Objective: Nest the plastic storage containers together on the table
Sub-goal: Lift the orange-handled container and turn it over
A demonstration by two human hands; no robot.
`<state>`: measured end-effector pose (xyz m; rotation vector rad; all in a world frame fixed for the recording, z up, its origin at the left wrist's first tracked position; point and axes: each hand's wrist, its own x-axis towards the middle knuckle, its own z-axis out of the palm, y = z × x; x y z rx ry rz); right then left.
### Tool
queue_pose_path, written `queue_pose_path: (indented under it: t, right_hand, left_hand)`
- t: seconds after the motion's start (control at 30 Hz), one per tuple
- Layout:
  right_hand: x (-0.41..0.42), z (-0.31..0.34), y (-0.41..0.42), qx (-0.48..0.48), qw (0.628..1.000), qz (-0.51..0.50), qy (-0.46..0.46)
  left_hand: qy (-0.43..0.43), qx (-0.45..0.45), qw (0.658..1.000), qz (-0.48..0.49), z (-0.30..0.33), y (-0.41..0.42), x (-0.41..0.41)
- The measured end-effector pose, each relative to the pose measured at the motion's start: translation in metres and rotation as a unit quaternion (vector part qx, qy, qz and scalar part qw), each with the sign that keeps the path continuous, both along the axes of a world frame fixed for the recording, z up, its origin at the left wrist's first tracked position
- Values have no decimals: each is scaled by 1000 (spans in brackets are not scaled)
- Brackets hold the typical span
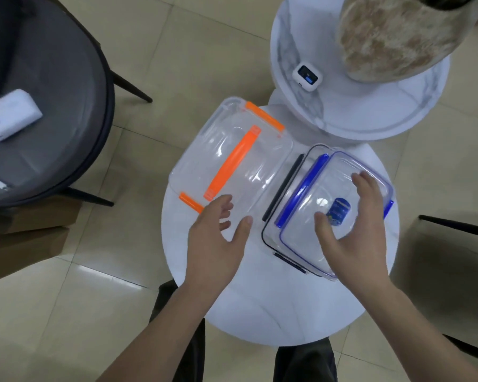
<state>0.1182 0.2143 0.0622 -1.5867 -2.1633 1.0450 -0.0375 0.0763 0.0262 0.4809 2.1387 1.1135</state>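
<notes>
Orange-handled container (232, 158) | long axis diagonal, near-left to far-right

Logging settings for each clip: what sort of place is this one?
Probably a home or office sitting corner: a tiled floor, small round white side tables, a grey cushioned chair and a large vase.

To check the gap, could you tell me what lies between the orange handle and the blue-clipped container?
In the head view, a black clip strip lies between the orange handle and the blue-clipped container.
</notes>
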Motion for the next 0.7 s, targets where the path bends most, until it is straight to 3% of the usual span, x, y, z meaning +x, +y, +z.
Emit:
queue_pose_path:
  t: [0.2, 0.4, 0.7]
  right_hand:
    - [-54, -5, 6, -25, 997, 76, -4]
    - [-98, -20, 24, -46, 992, 119, -20]
    - [-129, -54, 62, -62, 976, 166, -129]
  left_hand:
    - [90, -14, 995, 33, 4, -10, -41]
    - [138, -73, 988, 4, 1, -8, -78]
    - [37, -125, 991, -31, -25, 5, -102]
